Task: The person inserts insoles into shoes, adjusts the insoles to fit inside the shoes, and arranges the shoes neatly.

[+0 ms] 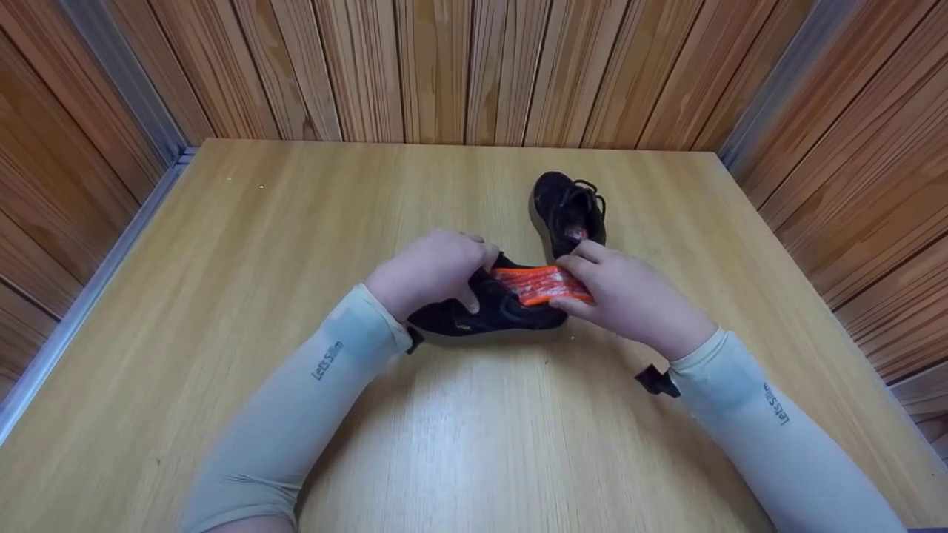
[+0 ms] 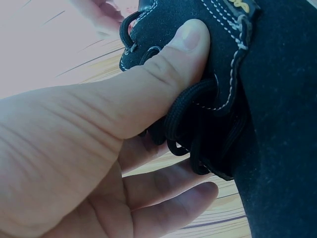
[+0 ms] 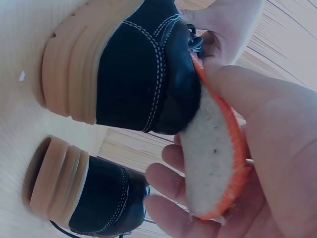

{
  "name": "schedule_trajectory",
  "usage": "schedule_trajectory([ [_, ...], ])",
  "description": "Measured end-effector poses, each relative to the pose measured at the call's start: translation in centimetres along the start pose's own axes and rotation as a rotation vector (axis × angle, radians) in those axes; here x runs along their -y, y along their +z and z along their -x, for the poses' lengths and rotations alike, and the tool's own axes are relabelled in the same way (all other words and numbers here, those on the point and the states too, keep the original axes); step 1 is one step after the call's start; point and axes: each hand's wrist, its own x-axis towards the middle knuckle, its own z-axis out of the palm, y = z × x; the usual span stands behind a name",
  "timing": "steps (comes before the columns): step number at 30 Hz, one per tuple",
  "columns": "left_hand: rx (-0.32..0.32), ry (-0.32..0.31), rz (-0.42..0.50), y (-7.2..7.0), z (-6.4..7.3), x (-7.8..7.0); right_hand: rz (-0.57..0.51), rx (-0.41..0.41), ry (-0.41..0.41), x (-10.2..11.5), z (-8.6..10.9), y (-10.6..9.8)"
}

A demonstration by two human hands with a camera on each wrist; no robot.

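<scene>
A black lace-up shoe (image 1: 492, 311) lies across the middle of the table, its toe toward the left. My left hand (image 1: 437, 270) grips it over the laces; in the left wrist view the thumb (image 2: 183, 49) presses the dark upper beside a loop of shoelace (image 2: 183, 109). My right hand (image 1: 629, 292) pinches the heel end of an orange-and-white insole (image 1: 544, 283), which sticks out of the shoe's opening. The right wrist view shows the insole's pale underside (image 3: 210, 153) between thumb and fingers. Its front part is hidden inside the shoe.
A second black shoe (image 1: 555, 203) stands just behind, toe away from me, with a reddish insole (image 1: 576, 232) inside. Wood-panelled walls (image 1: 474, 74) border the table (image 1: 311, 200) at the back and sides.
</scene>
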Motion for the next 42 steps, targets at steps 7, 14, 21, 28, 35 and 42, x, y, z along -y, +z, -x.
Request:
schedule_trajectory([
  [7,0.002,-0.007,0.011,0.0,-0.1,0.0,-0.03,-0.015,-0.009,0.1,0.1,0.2],
  [14,-0.001,0.004,0.007,0.1,-0.1,0.1,-0.032,-0.034,-0.008,0.2,0.0,0.5],
  [21,0.0,0.011,0.018,0.2,-0.1,0.2,-0.046,-0.038,0.016,0.3,0.1,1.0],
  [28,0.002,0.007,0.021,0.1,-0.2,0.2,-0.047,-0.039,0.033,0.3,0.1,1.1],
  [35,0.007,-0.006,0.02,0.1,-0.2,0.1,-0.048,-0.037,0.037,0.4,0.1,1.2],
  [42,-0.006,0.007,0.013,0.2,-0.3,0.2,-0.015,-0.055,0.01,0.3,0.2,1.3],
])
